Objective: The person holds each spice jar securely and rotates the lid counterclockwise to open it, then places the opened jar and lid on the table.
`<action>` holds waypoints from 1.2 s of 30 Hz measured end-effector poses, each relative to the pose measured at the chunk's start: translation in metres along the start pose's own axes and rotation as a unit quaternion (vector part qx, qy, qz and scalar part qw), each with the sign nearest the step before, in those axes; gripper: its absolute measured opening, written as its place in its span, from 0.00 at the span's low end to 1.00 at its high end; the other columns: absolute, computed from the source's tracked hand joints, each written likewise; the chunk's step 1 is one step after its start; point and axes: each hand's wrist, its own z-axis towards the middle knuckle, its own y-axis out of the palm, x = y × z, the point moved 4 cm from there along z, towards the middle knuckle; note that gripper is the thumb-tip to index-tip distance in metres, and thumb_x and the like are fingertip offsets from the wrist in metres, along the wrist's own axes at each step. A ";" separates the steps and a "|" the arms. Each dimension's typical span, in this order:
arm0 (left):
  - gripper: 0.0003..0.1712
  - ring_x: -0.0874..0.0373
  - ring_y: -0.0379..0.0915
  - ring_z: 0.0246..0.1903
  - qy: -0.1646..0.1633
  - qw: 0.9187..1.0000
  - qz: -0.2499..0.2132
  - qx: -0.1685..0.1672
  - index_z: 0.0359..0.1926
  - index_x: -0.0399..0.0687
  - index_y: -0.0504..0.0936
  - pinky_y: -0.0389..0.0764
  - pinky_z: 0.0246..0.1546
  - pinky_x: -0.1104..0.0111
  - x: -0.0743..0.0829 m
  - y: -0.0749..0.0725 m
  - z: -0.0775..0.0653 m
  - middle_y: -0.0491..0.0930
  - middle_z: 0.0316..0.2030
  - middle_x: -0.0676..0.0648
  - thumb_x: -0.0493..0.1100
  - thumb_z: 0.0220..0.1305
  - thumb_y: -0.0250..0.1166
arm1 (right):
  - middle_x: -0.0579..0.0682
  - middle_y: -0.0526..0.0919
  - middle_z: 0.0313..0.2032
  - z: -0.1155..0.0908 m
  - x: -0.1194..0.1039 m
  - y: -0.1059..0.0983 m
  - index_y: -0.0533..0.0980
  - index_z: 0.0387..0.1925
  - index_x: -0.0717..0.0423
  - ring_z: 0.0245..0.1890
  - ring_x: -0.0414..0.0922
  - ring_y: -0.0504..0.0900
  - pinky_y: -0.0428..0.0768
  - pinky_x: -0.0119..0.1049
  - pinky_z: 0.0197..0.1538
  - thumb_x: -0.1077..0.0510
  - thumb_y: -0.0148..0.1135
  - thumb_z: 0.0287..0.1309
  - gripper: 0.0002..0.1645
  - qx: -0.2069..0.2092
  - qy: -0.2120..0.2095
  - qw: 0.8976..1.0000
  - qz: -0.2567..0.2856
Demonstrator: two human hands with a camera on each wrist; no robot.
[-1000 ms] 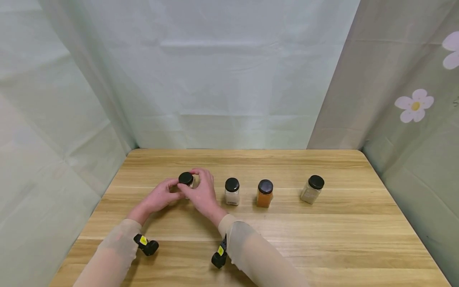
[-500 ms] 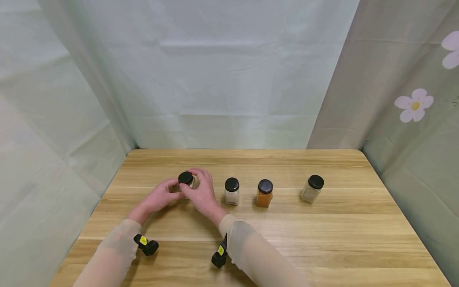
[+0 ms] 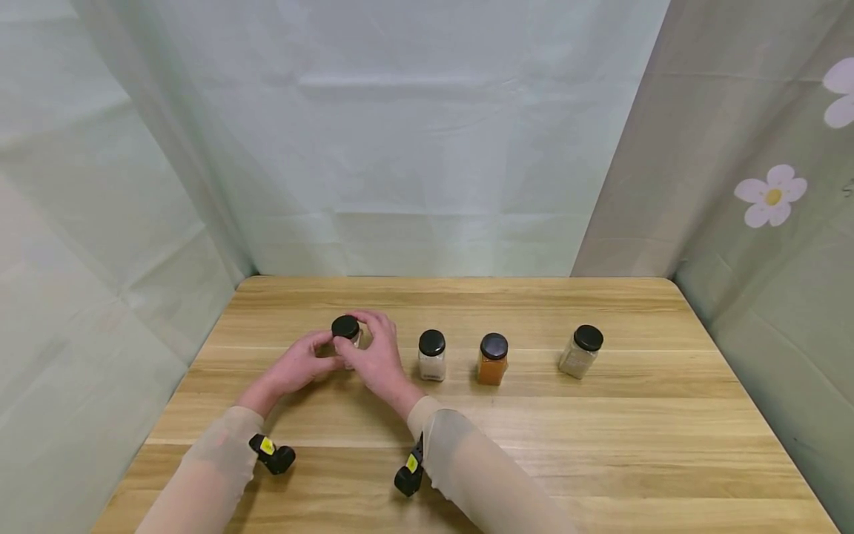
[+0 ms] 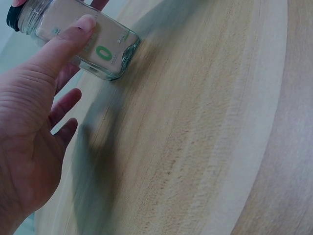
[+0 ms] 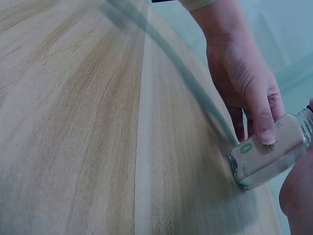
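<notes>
A small square glass jar (image 4: 110, 39) of pale powder, with a green mark on its side, stands on the table at the left. My left hand (image 3: 296, 366) grips its body, the thumb lying along the glass. Around its black lid (image 3: 345, 327) curl the thumb and fingers of my right hand (image 3: 379, 362). In the left wrist view, the neck's threads show below the lid, so it sits raised on the neck. My right hand covers much of the jar in the head view.
To the right on the wooden table (image 3: 600, 460) stand a black-lidded jar of pale powder (image 3: 432, 363), a jar of orange powder (image 3: 491, 369) and a jar of greyish contents (image 3: 577, 360). Cloth curtains (image 3: 427, 148) hang around the back and sides.
The black lid has risen slightly, with my right hand's fingers moving up a little along with it. My left hand stays in place on the jar.
</notes>
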 end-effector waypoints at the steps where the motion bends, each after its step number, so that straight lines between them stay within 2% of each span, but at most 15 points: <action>1: 0.29 0.39 0.58 0.70 0.002 1.000 -0.002 -0.001 0.67 0.45 0.78 0.51 0.70 0.37 0.000 0.000 0.000 0.71 0.67 0.38 0.42 0.67 0.71 | 0.41 0.71 0.64 0.000 0.000 0.000 0.79 0.61 0.44 0.67 0.41 0.62 0.64 0.46 0.69 0.49 0.73 0.59 0.28 0.001 0.001 1.000 -0.001; 8: 0.29 0.39 0.58 0.70 0.008 1.000 -0.001 -0.003 0.68 0.45 0.77 0.51 0.70 0.37 0.000 0.000 0.000 0.71 0.68 0.38 0.42 0.67 0.71 | 0.41 0.72 0.63 -0.001 -0.002 -0.003 0.79 0.61 0.45 0.67 0.42 0.62 0.64 0.47 0.69 0.47 0.73 0.59 0.28 0.001 -0.004 1.000 0.004; 13: 0.25 0.38 0.58 0.70 -0.014 1.000 0.015 0.002 0.63 0.45 0.81 0.52 0.69 0.37 -0.004 -0.001 -0.001 0.71 0.66 0.36 0.45 0.67 0.71 | 0.44 0.73 0.63 -0.004 -0.007 -0.004 0.79 0.58 0.46 0.67 0.40 0.62 0.65 0.46 0.68 0.47 0.75 0.58 0.27 -0.002 -0.016 1.000 0.010; 20: 0.27 0.37 0.57 0.70 -0.032 0.999 0.014 -0.003 0.64 0.48 0.80 0.50 0.69 0.34 -0.005 -0.002 -0.001 0.71 0.67 0.38 0.49 0.66 0.72 | 0.38 0.74 0.56 -0.007 -0.017 -0.007 0.76 0.51 0.46 0.58 0.38 0.69 0.71 0.50 0.64 0.53 0.77 0.54 0.24 0.006 -0.028 0.999 0.021; 27: 0.29 0.37 0.57 0.70 -0.028 0.999 0.017 0.002 0.67 0.47 0.79 0.52 0.68 0.35 -0.004 -0.003 0.000 0.71 0.66 0.37 0.48 0.67 0.71 | 0.38 0.75 0.49 -0.014 -0.030 -0.014 0.72 0.49 0.46 0.55 0.38 0.74 0.72 0.44 0.62 0.59 0.76 0.52 0.25 0.005 -0.031 0.999 0.035; 32: 0.31 0.38 0.58 0.68 -0.024 1.000 0.004 0.002 0.68 0.44 0.77 0.52 0.68 0.36 -0.005 -0.001 0.002 0.71 0.66 0.37 0.43 0.66 0.72 | 0.39 0.74 0.48 -0.023 -0.040 -0.020 0.73 0.48 0.48 0.51 0.38 0.74 0.74 0.50 0.60 0.56 0.77 0.52 0.25 -0.028 -0.051 0.998 -0.009; 34: 0.32 0.38 0.58 0.68 -0.022 1.000 0.003 0.003 0.68 0.43 0.76 0.52 0.68 0.35 -0.005 -0.001 0.002 0.71 0.66 0.36 0.41 0.64 0.73 | 0.41 0.75 0.48 -0.027 -0.045 -0.023 0.75 0.49 0.50 0.50 0.38 0.74 0.75 0.46 0.59 0.55 0.78 0.52 0.25 -0.048 -0.072 0.996 -0.039; 36: 0.34 0.37 0.58 0.68 -0.018 1.000 0.009 0.006 0.68 0.41 0.76 0.53 0.68 0.35 -0.005 -0.001 0.002 0.71 0.66 0.35 0.42 0.63 0.74 | 0.42 0.76 0.48 -0.031 -0.049 -0.027 0.77 0.50 0.52 0.50 0.37 0.74 0.76 0.39 0.57 0.53 0.78 0.52 0.26 -0.066 -0.103 0.989 -0.081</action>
